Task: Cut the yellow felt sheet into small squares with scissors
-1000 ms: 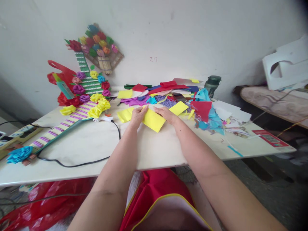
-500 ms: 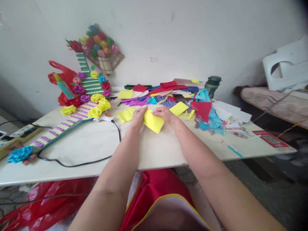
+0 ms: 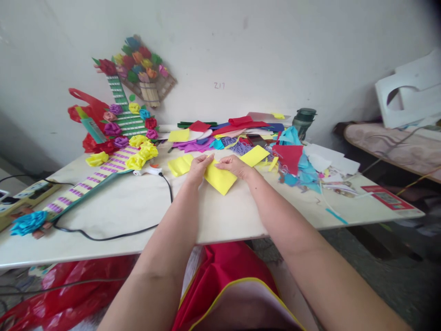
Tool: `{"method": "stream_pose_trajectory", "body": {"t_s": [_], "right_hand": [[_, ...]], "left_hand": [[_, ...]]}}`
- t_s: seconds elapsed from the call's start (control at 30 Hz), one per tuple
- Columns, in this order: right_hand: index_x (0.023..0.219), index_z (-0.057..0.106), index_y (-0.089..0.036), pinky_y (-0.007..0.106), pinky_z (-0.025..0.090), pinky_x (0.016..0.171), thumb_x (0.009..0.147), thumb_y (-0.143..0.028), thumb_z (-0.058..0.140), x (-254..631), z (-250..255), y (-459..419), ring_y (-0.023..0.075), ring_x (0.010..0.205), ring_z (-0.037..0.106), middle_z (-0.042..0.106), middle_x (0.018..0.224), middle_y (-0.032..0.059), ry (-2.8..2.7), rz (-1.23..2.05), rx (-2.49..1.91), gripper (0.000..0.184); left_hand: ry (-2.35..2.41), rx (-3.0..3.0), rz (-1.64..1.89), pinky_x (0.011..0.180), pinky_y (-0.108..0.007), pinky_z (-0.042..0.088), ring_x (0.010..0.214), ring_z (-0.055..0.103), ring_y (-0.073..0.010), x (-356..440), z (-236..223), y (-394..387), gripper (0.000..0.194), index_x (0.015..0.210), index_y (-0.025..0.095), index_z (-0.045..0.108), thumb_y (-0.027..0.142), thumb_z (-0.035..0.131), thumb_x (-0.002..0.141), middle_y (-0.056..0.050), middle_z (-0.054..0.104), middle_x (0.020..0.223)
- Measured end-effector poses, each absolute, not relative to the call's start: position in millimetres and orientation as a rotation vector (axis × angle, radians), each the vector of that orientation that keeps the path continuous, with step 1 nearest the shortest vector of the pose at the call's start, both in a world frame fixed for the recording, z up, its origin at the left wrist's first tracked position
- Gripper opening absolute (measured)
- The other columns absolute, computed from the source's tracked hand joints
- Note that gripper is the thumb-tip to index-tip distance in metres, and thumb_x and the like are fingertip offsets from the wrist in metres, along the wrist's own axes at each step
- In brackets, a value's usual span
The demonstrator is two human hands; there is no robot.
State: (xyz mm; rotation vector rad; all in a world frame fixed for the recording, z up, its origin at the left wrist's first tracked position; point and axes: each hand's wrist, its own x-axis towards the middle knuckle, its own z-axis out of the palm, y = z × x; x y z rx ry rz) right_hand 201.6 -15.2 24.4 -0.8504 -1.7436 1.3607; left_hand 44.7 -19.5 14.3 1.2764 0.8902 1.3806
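Nearest is a red apron (image 3: 234, 259) with yellow edging, below the front edge of the white table (image 3: 220, 227). Just past that edge, between the two hands, is a yellow sheet (image 3: 221, 181), its lower corner pointing toward the person; whether it is paper or thin cloth, I cannot tell.

The left hand (image 3: 198, 168) pinches the sheet's upper left part between thumb and fingers. The right hand (image 3: 235, 165) has its thumb and fingers brought narrowly together on the upper right part. Handling such a thin piece well likely calls for a firm left pinch as an anchor, while the right fingertips work the edge in small, even pinches, with light pressure so that it neither tears nor creases askew. The lower corner is best left free of the wrists.

Slightly beyond, a folded yellow piece (image 3: 179, 164) lies beside the left hand and a yellow strip (image 3: 255, 156) beside the right; both should stay clear of the working fingers. Left of them rests a white corded tool (image 3: 148, 170), perhaps a glue gun. Farther back are purple shreds (image 3: 242, 146), a red sheet (image 3: 290, 159) and a dark green bottle (image 3: 303, 123).
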Motion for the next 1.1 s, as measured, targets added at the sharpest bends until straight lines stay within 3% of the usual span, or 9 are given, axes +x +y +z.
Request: {"method": "stream_pose_trajectory", "body": {"t_s": [0.2,0.53,0.87,1.1], "right_hand": [[0.049,0.042,-0.016,0.021,0.028,0.046,0.057,-0.043,0.071,199,27,-17,0.0059,0.045,0.038,0.038,0.047,-0.0071,-1.779,1.284,-0.901,0.04],[0.053,0.042,-0.016,0.021,0.031,0.047,0.059,-0.04,0.068,197,33,-23,0.0062,0.046,0.04,0.043,0.051,-0.0068,-1.775,1.353,-0.787,0.036],[0.053,0.045,-0.016,0.021,0.033,0.044,0.061,-0.041,0.068,199,28,-19,0.0077,0.044,0.044,0.045,0.048,-0.0059,-1.737,1.344,-0.841,0.035],[0.057,0.05,-0.016,0.022,0.037,0.046,0.059,-0.041,0.07,194,30,-23,0.0096,0.046,0.049,0.053,0.051,-0.0038,-1.645,1.449,-0.806,0.032]], "left_hand": [[1.118,1.475,1.453,0.041,-0.022,0.015,0.04,0.026,-0.0042,44,15,-18,0.045,0.046,0.017,0.036,0.043,0.068,0.062,0.006,0.029,0.043],[0.846,1.02,1.353,0.047,-0.023,0.035,0.045,0.043,-0.0085,52,6,-10,0.028,0.061,0.015,0.052,0.036,0.071,0.058,0.002,0.048,0.051],[0.987,1.343,1.404,0.042,-0.02,0.028,0.043,0.038,-0.0068,55,14,-19,0.039,0.057,0.018,0.04,0.047,0.064,0.067,0.005,0.04,0.048],[1.005,1.362,1.426,0.042,-0.02,0.027,0.043,0.038,-0.0071,56,12,-16,0.037,0.057,0.018,0.043,0.046,0.061,0.07,0.005,0.04,0.048]]}}
